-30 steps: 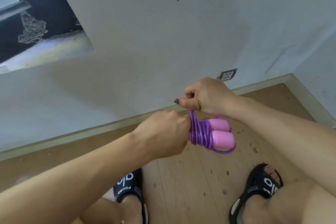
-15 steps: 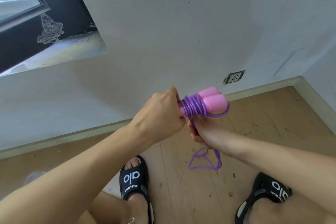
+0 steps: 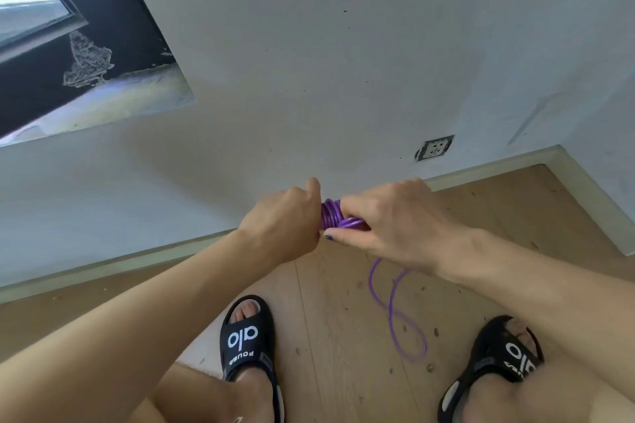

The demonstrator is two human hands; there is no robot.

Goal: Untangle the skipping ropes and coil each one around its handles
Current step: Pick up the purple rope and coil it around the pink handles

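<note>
— Where is the purple rope kept?

— It is coiled in a bundle above the wooden floor, between both hands. One loose loop is hung down from the bundle toward the floor.

— How is each grip seen?

— The left hand is clenched around the bundle's left end. The coils are pinched by the right hand.

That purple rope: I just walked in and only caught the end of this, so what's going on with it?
A person is winding a purple skipping rope into a coil. The left hand grips one end of the bundle, and the right hand is wrapped over the other end. The handles are hidden. A loose loop of rope hangs toward the wooden floor, not yet wound.
</note>
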